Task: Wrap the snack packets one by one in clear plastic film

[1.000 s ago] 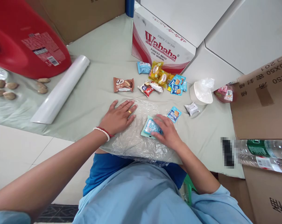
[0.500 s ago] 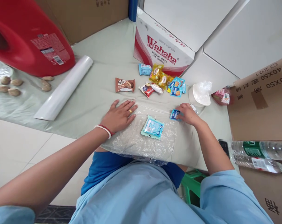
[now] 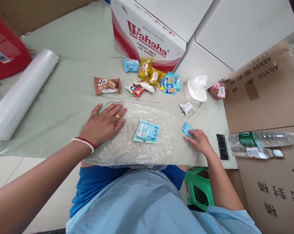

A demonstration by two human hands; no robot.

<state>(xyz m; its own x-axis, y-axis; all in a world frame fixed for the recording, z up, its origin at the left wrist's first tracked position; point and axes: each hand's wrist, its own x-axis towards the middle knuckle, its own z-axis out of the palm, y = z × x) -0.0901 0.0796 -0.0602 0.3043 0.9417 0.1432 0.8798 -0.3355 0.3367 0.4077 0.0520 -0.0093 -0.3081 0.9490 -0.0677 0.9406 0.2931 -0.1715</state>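
The right hand (image 3: 200, 140) pinches a small blue packet (image 3: 186, 128) on the bench (image 3: 64, 107), beside the film (image 3: 137, 146). The left hand (image 3: 102, 123), fingers spread, pins the film. The packet looks light, crinkly, slippery; edges grip best.

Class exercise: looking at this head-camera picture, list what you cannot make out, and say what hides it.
- Small blue packet, head view: partly covered by the right hand; print too small.
- Red jug: cut off by the left edge.
- Dark item beside the water bottles: pixelated.
- Green stool: mostly hidden by the right arm and table edge.
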